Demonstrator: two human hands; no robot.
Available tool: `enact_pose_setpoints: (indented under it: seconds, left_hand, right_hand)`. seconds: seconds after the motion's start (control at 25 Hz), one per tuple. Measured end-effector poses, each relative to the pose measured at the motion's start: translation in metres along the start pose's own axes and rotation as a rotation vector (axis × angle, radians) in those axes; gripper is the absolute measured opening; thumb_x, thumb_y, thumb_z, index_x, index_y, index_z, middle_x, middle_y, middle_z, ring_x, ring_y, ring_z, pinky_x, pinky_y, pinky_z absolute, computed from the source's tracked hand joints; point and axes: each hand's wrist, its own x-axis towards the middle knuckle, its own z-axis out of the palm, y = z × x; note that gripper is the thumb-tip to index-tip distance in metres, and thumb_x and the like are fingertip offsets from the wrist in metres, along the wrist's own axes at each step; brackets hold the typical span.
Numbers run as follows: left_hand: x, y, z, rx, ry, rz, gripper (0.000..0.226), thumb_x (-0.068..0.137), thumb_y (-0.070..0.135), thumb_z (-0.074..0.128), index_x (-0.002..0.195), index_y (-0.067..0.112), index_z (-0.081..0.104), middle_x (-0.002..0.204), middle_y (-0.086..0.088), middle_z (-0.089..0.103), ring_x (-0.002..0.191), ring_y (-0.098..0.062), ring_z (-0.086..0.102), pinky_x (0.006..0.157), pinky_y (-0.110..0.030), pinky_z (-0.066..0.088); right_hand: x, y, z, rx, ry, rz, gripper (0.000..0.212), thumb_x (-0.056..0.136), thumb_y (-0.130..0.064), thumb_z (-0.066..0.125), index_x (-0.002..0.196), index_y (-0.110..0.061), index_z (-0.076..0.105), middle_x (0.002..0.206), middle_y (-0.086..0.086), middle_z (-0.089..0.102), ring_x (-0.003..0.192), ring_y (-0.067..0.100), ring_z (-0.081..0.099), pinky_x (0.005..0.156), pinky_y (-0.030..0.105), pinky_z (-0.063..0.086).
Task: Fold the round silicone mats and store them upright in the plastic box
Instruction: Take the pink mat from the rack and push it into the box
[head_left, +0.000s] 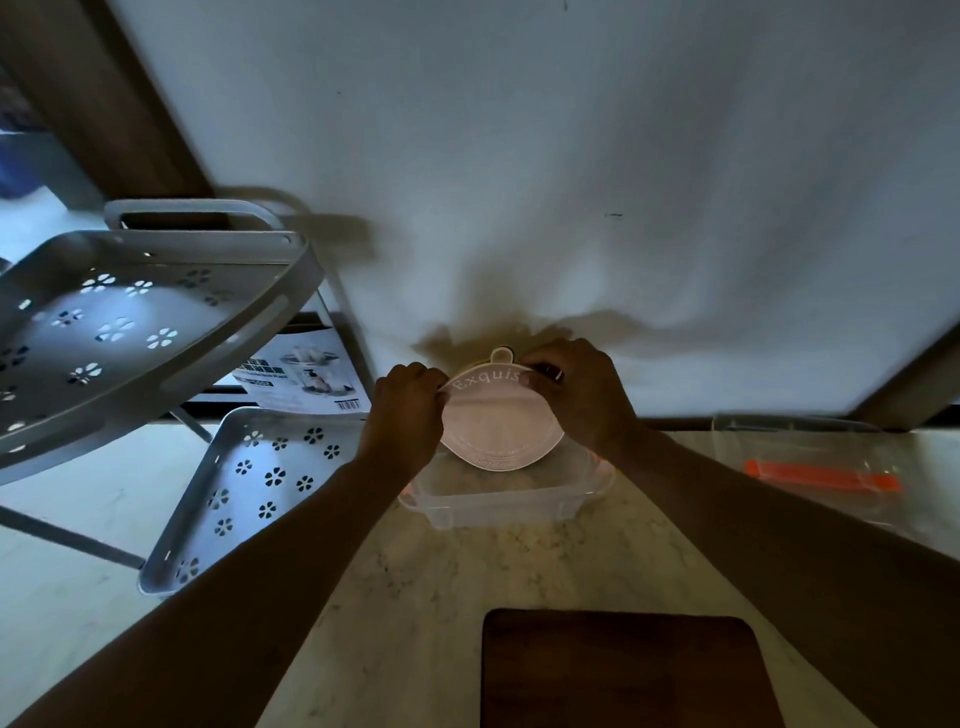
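Both hands pinch the far edge of a pale pink round silicone mat (501, 426) — the left hand (410, 410) at its left side, the right hand (579, 392) at its right, fingers closed on the rim. The mat is held above the clear plastic box (498, 504), which stands on the marble counter (415, 597) — a dark wooden board (623, 670) lies nearer the person.

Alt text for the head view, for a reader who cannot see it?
Both hands, left hand and right hand, hold a round pink mat by its top edge above a clear plastic box on a marble counter.
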Motion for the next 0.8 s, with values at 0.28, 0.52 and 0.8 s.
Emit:
enact_pose_setpoints:
  seconds: [0.28, 0.52, 0.8]
  left_hand:
    - [0.001, 0.003, 0.002, 0.01, 0.001, -0.022, 0.014, 0.092, 0.007, 0.057, 0.1, 0.004, 0.068, 0.093, -0.017, 0.066, 0.09, -0.036, 0.057, 0.078, -0.045, 0.045]
    - [-0.003, 0.005, 0.001, 0.044, 0.002, 0.018, 0.016, 0.09, 0.004, 0.057, 0.104, 0.002, 0.065, 0.096, -0.018, 0.066, 0.091, -0.036, 0.057, 0.081, -0.047, 0.045]
    - [-0.007, 0.008, 0.002, 0.045, 0.039, 0.023, 0.013, 0.089, -0.001, 0.056, 0.098, 0.001, 0.064, 0.09, -0.019, 0.065, 0.085, -0.037, 0.056, 0.077, -0.044, 0.043]
  right_hand:
    - [0.0, 0.008, 0.004, -0.05, 0.053, -0.017, 0.016, 0.086, -0.019, 0.071, 0.101, -0.016, 0.074, 0.093, 0.002, 0.063, 0.094, 0.021, 0.053, 0.081, 0.022, 0.038]
    - [-0.006, 0.009, 0.0, -0.105, -0.016, 0.017, 0.034, 0.085, -0.029, 0.071, 0.116, -0.016, 0.067, 0.11, 0.006, 0.061, 0.106, 0.024, 0.05, 0.087, 0.029, 0.04]
    - [-0.004, 0.009, -0.002, -0.217, -0.021, 0.034, 0.033, 0.077, -0.017, 0.077, 0.109, -0.011, 0.069, 0.107, 0.008, 0.068, 0.104, 0.027, 0.059, 0.088, 0.038, 0.044]
